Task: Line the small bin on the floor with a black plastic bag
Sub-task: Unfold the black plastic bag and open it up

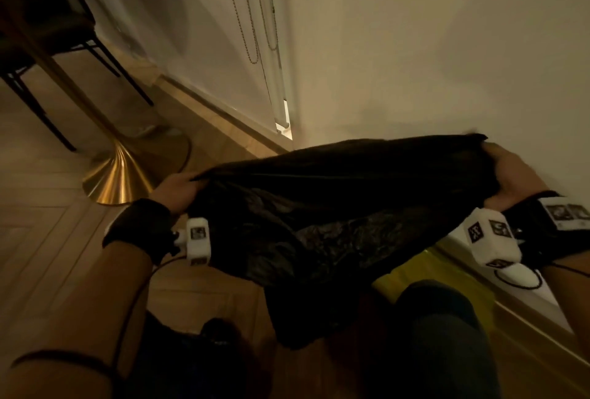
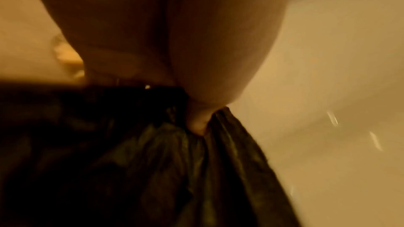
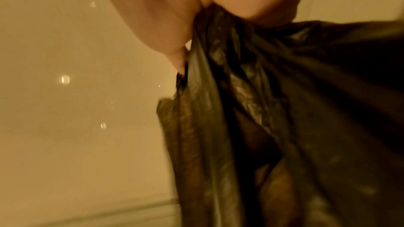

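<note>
A black plastic bag [image 1: 335, 213] hangs stretched wide between my two hands in the head view, its body drooping toward the floor. My left hand [image 1: 178, 189] grips the bag's left top edge. My right hand [image 1: 507, 175] grips the right top edge. The left wrist view shows my fingers [image 2: 196, 122] pinching gathered bag plastic [image 2: 174, 170]. In the right wrist view my fingers [image 3: 174, 54] clamp the crumpled bag [image 3: 273, 118]. A yellow-green bin [image 1: 440, 274] shows partly below the bag, near the wall; most of it is hidden.
A white wall [image 1: 431, 47] and skirting stand close ahead and to the right. A table with a gold pedestal base [image 1: 118, 178] and a dark chair [image 1: 57, 31] stand at the left on the wooden floor [image 1: 48, 223]. Blind cords [image 1: 255, 15] hang by the wall. My knee [image 1: 447, 334] is low in front.
</note>
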Tool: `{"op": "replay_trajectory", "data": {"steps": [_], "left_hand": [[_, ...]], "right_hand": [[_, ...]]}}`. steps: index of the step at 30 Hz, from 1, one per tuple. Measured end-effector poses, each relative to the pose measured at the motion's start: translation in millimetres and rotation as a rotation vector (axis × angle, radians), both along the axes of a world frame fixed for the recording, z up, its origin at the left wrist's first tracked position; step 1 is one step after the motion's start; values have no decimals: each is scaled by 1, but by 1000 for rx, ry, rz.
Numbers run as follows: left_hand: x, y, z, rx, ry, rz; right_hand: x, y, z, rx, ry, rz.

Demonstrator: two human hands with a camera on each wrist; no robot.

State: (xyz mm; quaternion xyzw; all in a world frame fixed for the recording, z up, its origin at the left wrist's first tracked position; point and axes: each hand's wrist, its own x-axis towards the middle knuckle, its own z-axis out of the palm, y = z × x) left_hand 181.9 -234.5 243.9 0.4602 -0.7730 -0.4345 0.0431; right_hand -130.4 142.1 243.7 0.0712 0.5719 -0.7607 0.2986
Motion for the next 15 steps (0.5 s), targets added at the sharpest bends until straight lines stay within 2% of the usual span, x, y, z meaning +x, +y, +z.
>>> {"op": "replay_trajectory", "data": {"steps": [2,4,6,10,12,15], "left_hand": [[-1,3,8,123,127,111],[-11,13,16,173,284,186],[-24,28,21,235,401,183],[-37,41,21,135,443,104],[-41,46,23,79,461,33],[-45,54,24,32,508,-98]], "right_hand": [[-1,2,-11,157,105,41],[1,-3,-21,535,339,153],[8,-10,-29,762,556,208],[43,-42,-21,841,1134,256],[67,-67,-12,847,1316,416],[87,-107,-12,914,1422,788]]}}
